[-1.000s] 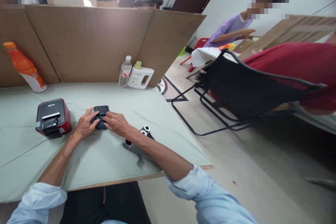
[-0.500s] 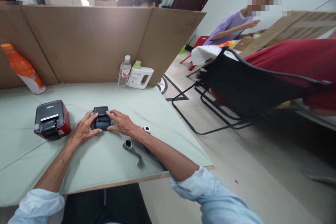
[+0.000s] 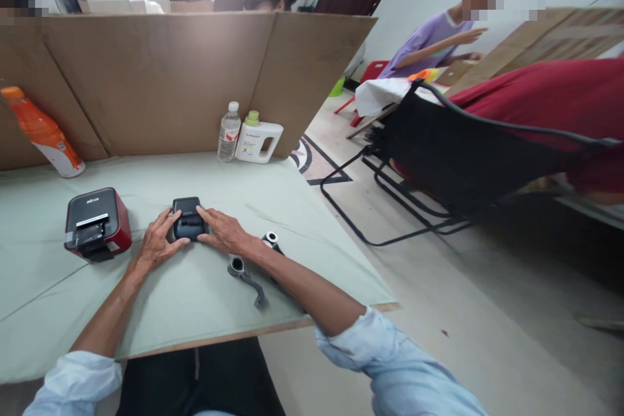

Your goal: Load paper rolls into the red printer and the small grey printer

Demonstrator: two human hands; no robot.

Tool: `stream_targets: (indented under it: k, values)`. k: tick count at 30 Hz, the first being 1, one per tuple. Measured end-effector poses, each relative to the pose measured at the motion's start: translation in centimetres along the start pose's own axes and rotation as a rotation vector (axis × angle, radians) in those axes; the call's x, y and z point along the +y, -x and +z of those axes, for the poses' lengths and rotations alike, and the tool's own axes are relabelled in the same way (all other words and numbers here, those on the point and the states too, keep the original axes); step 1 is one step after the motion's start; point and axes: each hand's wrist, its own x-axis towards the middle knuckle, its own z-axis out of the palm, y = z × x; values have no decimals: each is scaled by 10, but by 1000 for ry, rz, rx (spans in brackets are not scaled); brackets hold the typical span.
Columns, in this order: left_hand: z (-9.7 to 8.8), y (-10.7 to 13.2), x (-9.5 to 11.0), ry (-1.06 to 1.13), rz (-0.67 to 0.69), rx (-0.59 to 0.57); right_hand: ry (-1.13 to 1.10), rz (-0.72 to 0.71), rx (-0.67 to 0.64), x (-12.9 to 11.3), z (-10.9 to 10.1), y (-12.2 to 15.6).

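Observation:
A small black boxy device with rounded corners lies on the green-clothed table. My left hand grips its left side, thumb and fingers apart along the edge. On its right side my right hand holds it the same way, fingertips on the upper corner. To the left stands a black and red label printer with a slot in front. Below my right forearm lies a grey part with a ring end and a curved handle. A dark item with a white ring end is partly hidden by that forearm.
A cardboard screen closes off the table's back. Against it stand an orange bottle, a water bottle and a white jug. Right of the table is a black folding chair; a person in purple is beyond.
The view has shifted slightly. Both hands keep their hold on the black device, which stays in place on the table.

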Motion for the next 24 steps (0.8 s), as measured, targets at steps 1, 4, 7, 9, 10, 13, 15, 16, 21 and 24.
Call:
stream_targets:
  k: [1,4,7,9,10,13,15,16,21,24]
  values:
    - [1,0,0,-2,4,-4,-14,-1,7,1,1,0]
    - [1,1,0,6,20,-7,-54,21,13,5,4,-1]
    - [0,1,0,-7,23,1,-79,52,-7,8,6,-3]
    - [0,0,0,-18,21,3,-91,59,-14,10,8,-5]
    - [0,1,0,-19,21,2,-98,59,-12,11,9,-6]
    - [0,1,1,-19,24,-5,-124,38,13,14,14,-9]
    - [0,1,1,-20,22,-9,-131,22,38,15,18,-10]
    - [0,1,2,-19,21,-11,-130,15,52,16,20,-11]
    - [-2,0,3,-10,19,-20,-117,4,86,17,25,-14]
    - [-2,-1,3,-3,6,-29,-119,3,93,17,27,-14]
